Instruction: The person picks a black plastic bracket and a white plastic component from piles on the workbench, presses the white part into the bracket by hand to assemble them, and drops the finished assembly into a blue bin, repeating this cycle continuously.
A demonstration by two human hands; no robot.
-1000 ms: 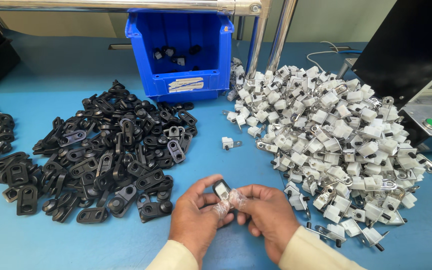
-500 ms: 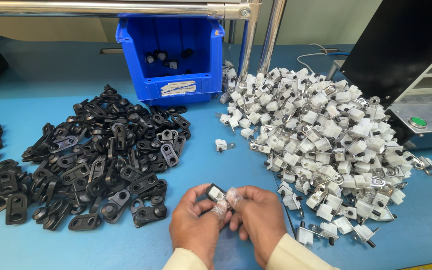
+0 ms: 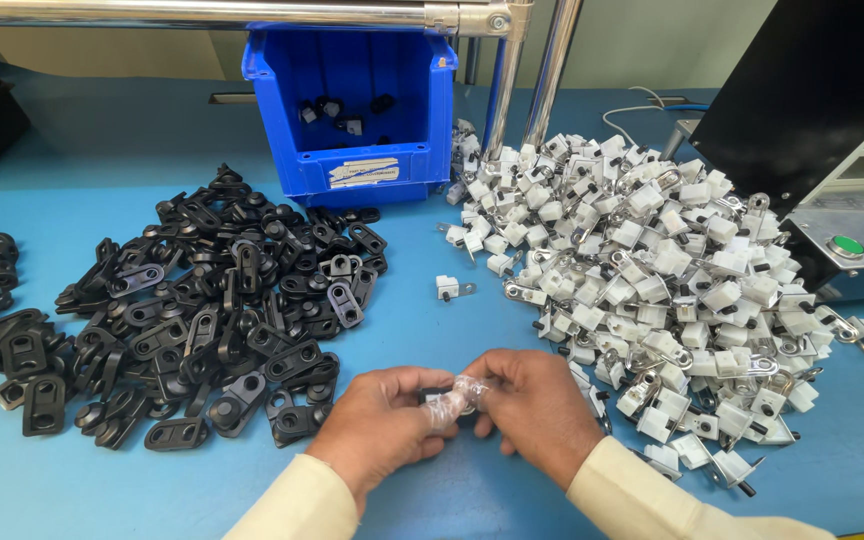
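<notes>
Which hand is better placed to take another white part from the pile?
Probably the right hand: it sits beside the white pile, while the left hand lies nearer the black pile.

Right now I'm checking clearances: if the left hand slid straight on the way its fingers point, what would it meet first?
The left hand points right, so it would meet the right hand first; their fingertips already touch around a small part.

Pretty bright, even light from overhead, soft short shadows under the hands (image 3: 452,420). Mild glare on the chrome rail (image 3: 252,14) and blue tabletop (image 3: 82,140). Sharp overall, slight wide-angle bending near edges.
</notes>
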